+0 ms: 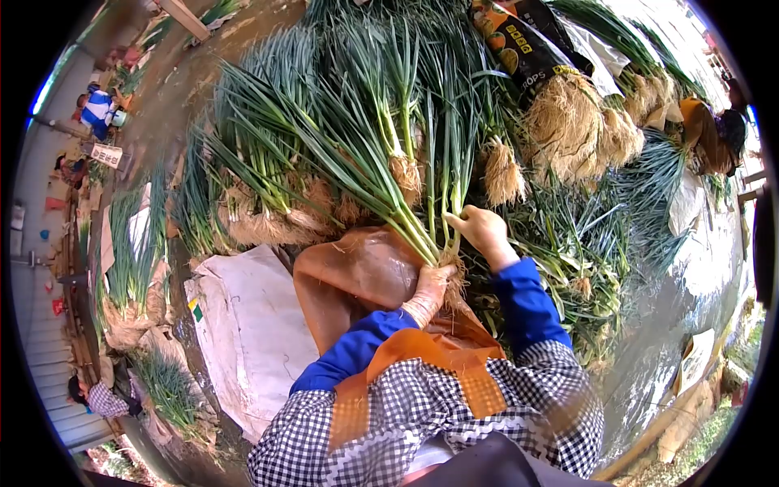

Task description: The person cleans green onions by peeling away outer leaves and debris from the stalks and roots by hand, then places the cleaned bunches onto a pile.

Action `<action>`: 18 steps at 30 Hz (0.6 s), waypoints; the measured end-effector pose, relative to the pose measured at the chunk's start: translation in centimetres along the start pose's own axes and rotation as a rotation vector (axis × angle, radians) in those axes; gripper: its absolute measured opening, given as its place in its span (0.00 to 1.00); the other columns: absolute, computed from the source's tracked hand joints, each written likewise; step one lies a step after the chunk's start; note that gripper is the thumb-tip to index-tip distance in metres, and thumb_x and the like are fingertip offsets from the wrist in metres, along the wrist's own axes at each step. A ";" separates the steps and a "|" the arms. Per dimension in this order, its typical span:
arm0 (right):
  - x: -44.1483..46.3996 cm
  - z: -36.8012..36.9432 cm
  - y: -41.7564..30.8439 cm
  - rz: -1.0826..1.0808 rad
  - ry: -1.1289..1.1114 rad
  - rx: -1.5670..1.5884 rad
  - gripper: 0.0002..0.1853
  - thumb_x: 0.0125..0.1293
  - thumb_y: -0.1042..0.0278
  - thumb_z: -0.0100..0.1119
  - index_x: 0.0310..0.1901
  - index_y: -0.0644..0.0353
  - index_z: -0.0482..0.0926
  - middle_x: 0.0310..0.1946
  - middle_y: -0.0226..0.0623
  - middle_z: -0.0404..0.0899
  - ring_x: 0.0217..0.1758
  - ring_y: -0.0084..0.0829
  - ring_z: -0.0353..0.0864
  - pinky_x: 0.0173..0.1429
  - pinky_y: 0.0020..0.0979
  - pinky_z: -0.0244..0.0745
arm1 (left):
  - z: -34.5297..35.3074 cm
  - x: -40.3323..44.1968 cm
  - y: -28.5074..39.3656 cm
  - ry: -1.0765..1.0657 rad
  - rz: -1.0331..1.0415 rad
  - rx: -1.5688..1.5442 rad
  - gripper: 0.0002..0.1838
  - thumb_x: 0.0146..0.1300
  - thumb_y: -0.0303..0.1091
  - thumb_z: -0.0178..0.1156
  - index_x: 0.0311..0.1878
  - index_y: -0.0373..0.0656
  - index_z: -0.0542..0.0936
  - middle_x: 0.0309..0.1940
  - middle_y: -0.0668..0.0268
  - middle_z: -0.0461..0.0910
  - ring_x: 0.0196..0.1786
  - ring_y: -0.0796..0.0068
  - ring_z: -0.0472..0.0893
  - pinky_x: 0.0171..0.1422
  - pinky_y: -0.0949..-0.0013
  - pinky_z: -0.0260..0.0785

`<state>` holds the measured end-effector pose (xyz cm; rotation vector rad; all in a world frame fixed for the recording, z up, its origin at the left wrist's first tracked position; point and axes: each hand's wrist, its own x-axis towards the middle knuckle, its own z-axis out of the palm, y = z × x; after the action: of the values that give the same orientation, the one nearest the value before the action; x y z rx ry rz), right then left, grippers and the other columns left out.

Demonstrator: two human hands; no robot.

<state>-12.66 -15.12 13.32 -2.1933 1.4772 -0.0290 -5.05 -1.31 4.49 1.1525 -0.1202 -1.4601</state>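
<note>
My left hand [430, 294] is wrapped round the lower stems of a bunch of long green-leaved plants [412, 227], just above their pale roots, over my lap. Its leaves fan out toward the upper left. Close by on the right, my right hand [480, 231] has its fingers closed on a stem at the bunch's right side, thumb pointing left. Stringy roots [456, 284] hang beside my left hand. My orange-brown apron [365, 264] covers my knee below the bunch.
Piled green plants with roots [268, 162] lie ahead. A black printed bag [527, 49] rests above large root bundles [568, 122]. Loose leaves [568, 243] cover the ground at right. A whitish sack [251, 325] lies left. Other people sit at the far left and right.
</note>
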 end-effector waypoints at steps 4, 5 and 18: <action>4.7 6.6 2.3 -0.112 0.167 0.294 0.25 0.61 0.41 0.49 0.29 0.58 0.81 0.25 0.48 0.79 0.34 0.47 0.80 0.40 0.43 0.74 | 0.7 0.0 0.3 0.056 0.103 -0.020 0.23 0.51 0.14 0.53 0.53 0.35 0.73 0.45 0.66 0.77 0.47 0.73 0.76 0.53 0.74 0.68; 3.8 6.2 1.8 -0.048 0.199 0.310 0.24 0.62 0.43 0.50 0.26 0.58 0.79 0.23 0.47 0.78 0.32 0.48 0.79 0.36 0.43 0.73 | 0.8 0.0 0.5 0.061 0.107 -0.103 0.23 0.51 0.13 0.53 0.53 0.35 0.73 0.45 0.66 0.77 0.47 0.73 0.76 0.53 0.73 0.68; -10.7 -0.3 18.1 0.279 -0.075 -0.330 0.22 0.65 0.43 0.49 0.36 0.56 0.81 0.25 0.37 0.81 0.27 0.34 0.80 0.31 0.36 0.73 | 1.3 -0.7 2.3 0.007 -0.106 -0.200 0.08 0.59 0.22 0.55 0.41 0.40 0.76 0.22 0.70 0.73 0.19 0.78 0.72 0.21 0.78 0.65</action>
<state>-32.80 -11.20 8.91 -2.1798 1.8374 0.4130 -4.51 -2.07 7.07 1.0128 0.0919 -1.5240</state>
